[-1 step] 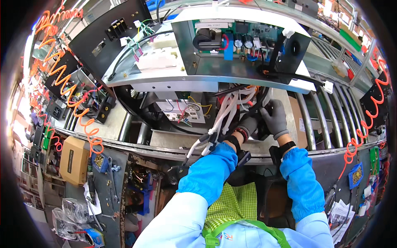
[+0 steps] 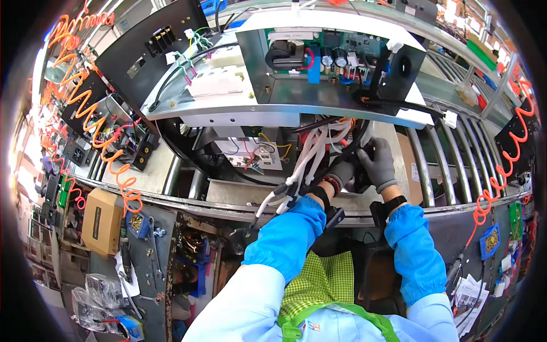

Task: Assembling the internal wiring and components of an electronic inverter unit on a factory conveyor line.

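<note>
White cable bundle (image 2: 307, 157) pinched by left hand (image 2: 342, 171), right hand (image 2: 378, 162) closed beside it, apparently mid-routing, board (image 2: 336, 54) already mounted far above.

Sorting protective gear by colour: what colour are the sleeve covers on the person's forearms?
Bright blue sleeve covers, seen best in the head view.

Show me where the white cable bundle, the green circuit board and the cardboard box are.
white cable bundle (image 2: 310, 157), head view, on the middle of the white sleeves
green circuit board (image 2: 356, 43), head view, on its bare green face
cardboard box (image 2: 101, 221), head view, on its top face
</note>
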`<state>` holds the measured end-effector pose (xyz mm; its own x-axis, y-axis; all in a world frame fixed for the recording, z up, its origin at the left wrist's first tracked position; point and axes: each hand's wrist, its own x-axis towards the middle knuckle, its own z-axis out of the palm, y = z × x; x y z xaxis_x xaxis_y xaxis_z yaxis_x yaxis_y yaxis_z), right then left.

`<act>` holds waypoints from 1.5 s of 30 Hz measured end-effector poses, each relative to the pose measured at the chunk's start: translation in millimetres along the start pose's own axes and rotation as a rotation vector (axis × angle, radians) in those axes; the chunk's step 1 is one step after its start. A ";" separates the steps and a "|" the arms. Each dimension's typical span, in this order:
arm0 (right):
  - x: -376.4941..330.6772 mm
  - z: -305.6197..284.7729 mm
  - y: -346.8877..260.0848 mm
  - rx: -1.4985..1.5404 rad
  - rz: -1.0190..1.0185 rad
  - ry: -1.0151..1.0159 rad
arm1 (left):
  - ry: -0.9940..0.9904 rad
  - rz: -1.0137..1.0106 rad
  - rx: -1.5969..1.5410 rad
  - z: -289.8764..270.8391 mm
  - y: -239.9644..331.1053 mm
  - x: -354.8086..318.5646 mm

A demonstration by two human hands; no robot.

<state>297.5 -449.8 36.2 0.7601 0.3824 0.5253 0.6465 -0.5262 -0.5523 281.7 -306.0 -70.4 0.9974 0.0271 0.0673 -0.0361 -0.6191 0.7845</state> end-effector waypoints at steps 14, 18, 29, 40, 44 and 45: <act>-575.6 -114.2 -30.5 0.288 1.310 -0.405 | -0.126 -0.247 -0.975 -9.0 -9.0 -1.6; -727.4 -125.2 -25.6 0.215 1.422 -0.857 | -0.242 0.243 -0.597 -16.9 -16.8 11.3; -674.1 -108.3 -33.8 0.626 1.702 -0.386 | -0.020 -0.555 -0.825 -25.8 -11.1 10.7; -572.9 -116.8 -67.4 1.119 1.782 -0.468 | -0.114 -0.267 -0.579 -41.2 43.8 -27.1; -564.8 -105.5 -53.7 1.465 1.854 -0.408 | -0.094 0.001 0.459 -37.3 47.8 -24.1; -559.0 -100.3 -37.0 1.432 1.832 -0.450 | -0.124 -0.157 -0.249 -33.0 44.1 -20.6</act>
<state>-157.9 -720.3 -172.0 0.2158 0.4956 -0.8413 -0.9720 0.1915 -0.1364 257.4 -307.9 -16.9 0.9915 0.0013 -0.1301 0.1196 -0.4032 0.9073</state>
